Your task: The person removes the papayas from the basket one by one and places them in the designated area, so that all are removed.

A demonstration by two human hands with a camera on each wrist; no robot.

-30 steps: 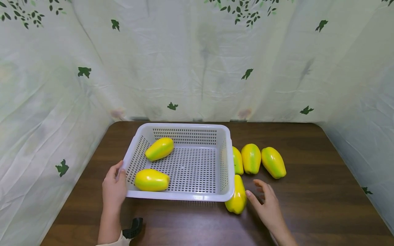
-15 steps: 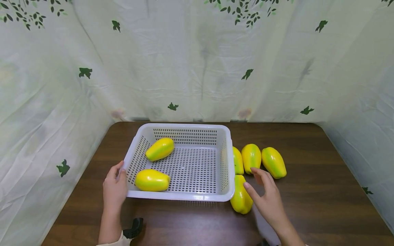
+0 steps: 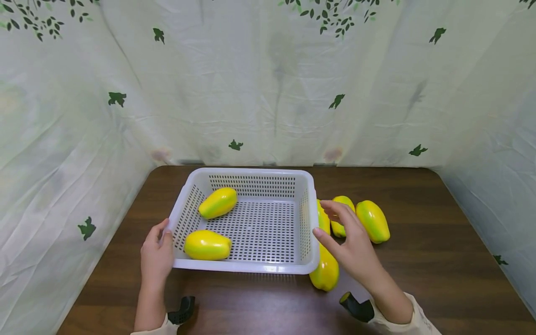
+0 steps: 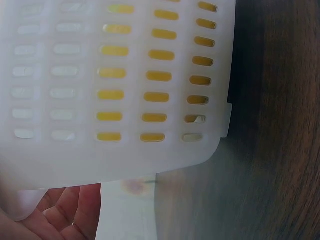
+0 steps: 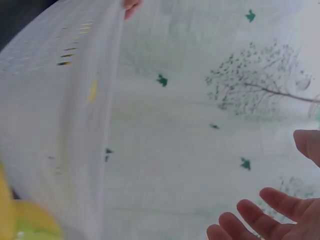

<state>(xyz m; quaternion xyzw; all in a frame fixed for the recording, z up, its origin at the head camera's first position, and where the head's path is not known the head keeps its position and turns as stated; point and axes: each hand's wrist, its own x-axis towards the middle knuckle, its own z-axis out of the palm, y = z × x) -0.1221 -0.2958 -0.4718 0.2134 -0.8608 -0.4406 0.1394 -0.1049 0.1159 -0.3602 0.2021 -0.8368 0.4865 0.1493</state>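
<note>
A white perforated basket [image 3: 268, 268] holds two yellow-green papayas, one [image 3: 217, 203] toward the back left and one [image 3: 207, 245] at the front left. My left hand [image 3: 157, 255] grips the basket's left rim; in the left wrist view its curled fingers [image 4: 82, 210] show under the rim. Beside the basket's right wall, my right hand [image 3: 351, 237] is spread with nothing in it, above the papayas there. In the right wrist view the fingers of this hand [image 5: 280, 200] are apart, away from the basket wall [image 5: 40, 110].
Right of the basket lie several papayas: one [image 3: 325, 272] by the front right corner, one [image 3: 372, 221] farthest right, others partly hidden by my right hand or the basket. A printed curtain [image 3: 268, 93] stands behind the brown table [image 3: 439, 260].
My right hand has moved up and left to the basket's right side. The front right papaya shifted right, then slightly back left. My left hand keeps its place.
</note>
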